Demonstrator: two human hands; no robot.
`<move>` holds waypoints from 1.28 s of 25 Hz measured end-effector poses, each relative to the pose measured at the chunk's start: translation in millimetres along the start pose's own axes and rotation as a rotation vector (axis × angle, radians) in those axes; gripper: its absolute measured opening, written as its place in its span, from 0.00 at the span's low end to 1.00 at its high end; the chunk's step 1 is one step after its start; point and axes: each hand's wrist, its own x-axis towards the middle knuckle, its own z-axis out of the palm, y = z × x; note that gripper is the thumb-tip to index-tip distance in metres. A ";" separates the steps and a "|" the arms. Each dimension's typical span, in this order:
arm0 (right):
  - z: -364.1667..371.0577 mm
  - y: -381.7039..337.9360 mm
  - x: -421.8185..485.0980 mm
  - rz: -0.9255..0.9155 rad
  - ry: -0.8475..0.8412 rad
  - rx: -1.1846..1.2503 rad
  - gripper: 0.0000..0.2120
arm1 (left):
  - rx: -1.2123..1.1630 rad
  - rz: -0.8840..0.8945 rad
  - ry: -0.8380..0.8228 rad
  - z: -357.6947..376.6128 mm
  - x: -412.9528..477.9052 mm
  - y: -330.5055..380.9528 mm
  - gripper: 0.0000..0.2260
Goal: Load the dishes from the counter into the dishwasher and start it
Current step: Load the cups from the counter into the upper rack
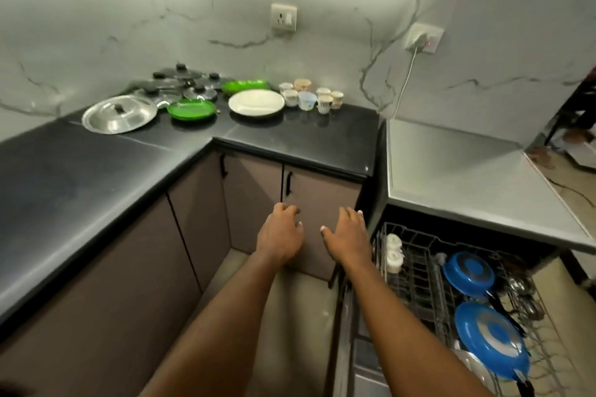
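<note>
Both hands hang in the air in front of the lower cupboards, between the bench corner and the open dishwasher, and neither holds anything. The left hand (280,235) has its fingers loosely curled on nothing. The right hand (348,235) has its fingers relaxed and slightly spread, just beside the pulled-out rack (416,267).

The dishes left to load sit well away at the back of the black bench (96,171): a steel lid (119,114), a green plate (192,109), a white plate (256,102), a tight cluster of cups (309,97) and a pile of dark-knobbed lids (180,84). The rack already carries two blue pans (469,272) and a couple of cups at its near corner.

The likely trouble is in the crowding. The cups stand touching or nearly so, and fingers reaching for one could tip its neighbours against the white plate. The overlapping lids may slide when one is lifted — smooth metal and glass on a glossy bench. Every piece must cross open floor to the rack, so a loose grip means a drop. The blue pans fill much of the rack's right side, and forcing plates in beside them could jam or chip them.
</note>
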 end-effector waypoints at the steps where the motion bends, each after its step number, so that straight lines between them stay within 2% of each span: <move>1: -4.0 -11.3 3.9 -0.014 0.016 -0.001 0.32 | 0.011 0.019 0.026 -11.6 5.1 -1.4 0.18; 6: -16.2 -46.9 42.3 -0.040 0.085 0.034 0.34 | 0.079 0.102 0.121 -48.6 41.1 0.8 0.25; 10: -9.1 -68.9 85.7 -0.032 0.086 0.082 0.34 | 0.165 0.129 0.101 -63.8 84.7 -9.8 0.28; 15: 1.0 -85.5 159.1 -0.052 0.060 0.084 0.34 | 0.187 0.087 0.078 -67.6 160.9 -13.1 0.27; 27: 16.5 -74.8 365.8 -0.073 -0.046 0.040 0.35 | 0.089 -0.020 0.013 -12.9 352.8 -16.7 0.27; 32: 27.5 -68.1 436.8 -0.035 -0.071 0.059 0.35 | 0.065 0.015 -0.038 7.9 432.6 -14.5 0.26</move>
